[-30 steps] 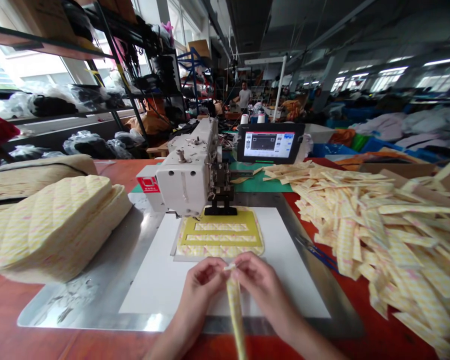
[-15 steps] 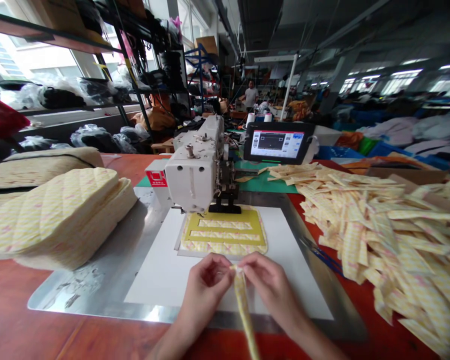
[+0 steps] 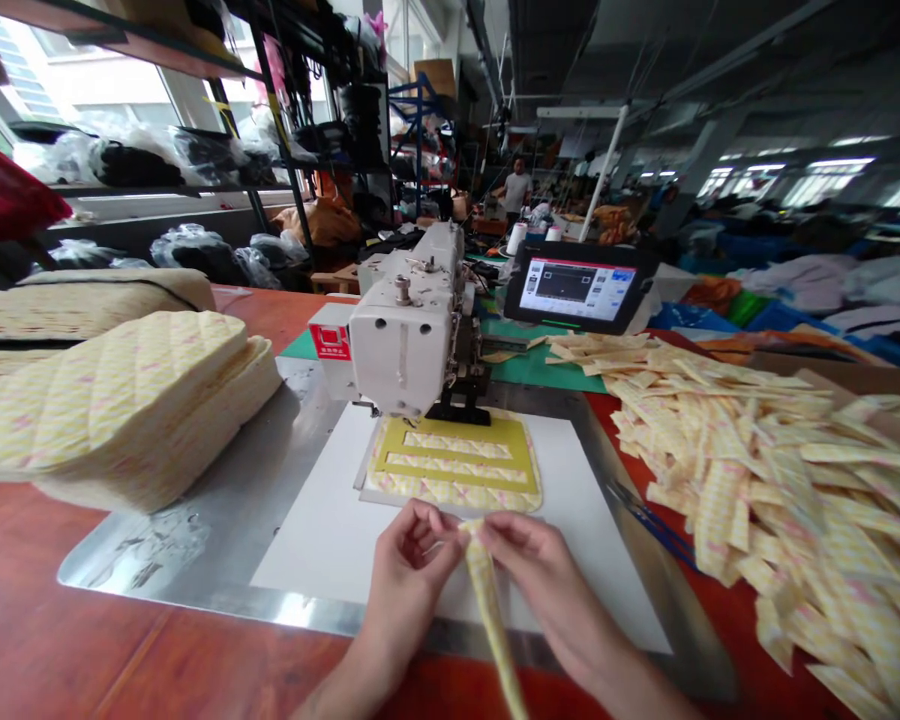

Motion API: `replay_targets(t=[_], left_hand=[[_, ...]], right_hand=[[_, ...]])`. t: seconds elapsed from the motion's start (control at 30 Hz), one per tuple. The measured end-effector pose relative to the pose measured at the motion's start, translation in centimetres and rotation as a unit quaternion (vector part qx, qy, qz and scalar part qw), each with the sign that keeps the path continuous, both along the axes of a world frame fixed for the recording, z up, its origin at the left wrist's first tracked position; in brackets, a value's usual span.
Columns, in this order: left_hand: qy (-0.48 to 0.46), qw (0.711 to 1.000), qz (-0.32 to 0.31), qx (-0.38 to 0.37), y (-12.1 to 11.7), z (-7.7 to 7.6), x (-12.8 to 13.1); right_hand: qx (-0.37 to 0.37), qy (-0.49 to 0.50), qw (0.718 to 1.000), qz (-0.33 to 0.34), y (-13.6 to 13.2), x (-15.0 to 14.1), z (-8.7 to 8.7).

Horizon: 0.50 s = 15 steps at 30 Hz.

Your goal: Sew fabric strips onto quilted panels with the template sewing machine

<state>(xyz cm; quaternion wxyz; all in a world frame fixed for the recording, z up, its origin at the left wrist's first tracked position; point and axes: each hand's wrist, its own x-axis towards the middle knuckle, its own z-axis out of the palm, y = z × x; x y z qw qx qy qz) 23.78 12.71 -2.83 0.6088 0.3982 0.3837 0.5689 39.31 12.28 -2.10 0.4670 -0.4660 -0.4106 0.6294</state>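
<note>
Between my two hands hangs a narrow yellow checked fabric strip (image 3: 487,597), its top end pinched and its tail running down toward me. My left hand (image 3: 414,555) grips that end from the left with thumb and fingers. From the right, my right hand (image 3: 529,550) pinches the same end. Just beyond my fingertips a quilted yellow fabric panel (image 3: 457,490) lies under an olive slotted template (image 3: 461,452). Both rest beneath the head of a white sewing machine (image 3: 401,350), on a white sheet (image 3: 322,540).
A thick stack of quilted panels (image 3: 112,390) stands at the left. Many loose fabric strips (image 3: 750,460) are heaped at the right, beside blue-handled scissors (image 3: 656,525). A lit control screen (image 3: 577,287) stands behind the machine. Farther back is a person (image 3: 517,188).
The view has shifted slightly, so the machine and screen sit a little farther right. Both hands still pinch the strip's end, with small finger movements.
</note>
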Motion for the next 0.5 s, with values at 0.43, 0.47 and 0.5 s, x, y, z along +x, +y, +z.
replay_targets(t=[0.43,0.47,0.5], left_hand=[[0.171,0.978,-0.059,0.102,1.3,-1.0,-3.0],[0.203,0.97,-0.054,0.124,1.3,-0.8,-3.7],[0.229,0.961,-0.048,0.145,1.3,-0.5,-4.3]], right_hand=[[0.624,-0.593,0.502,0.087,10.0,-1.7,3.8],[0.648,-0.61,0.448,0.088,11.2,-2.6,2.9],[0.661,-0.619,0.413,0.091,12.3,-3.5,1.9]])
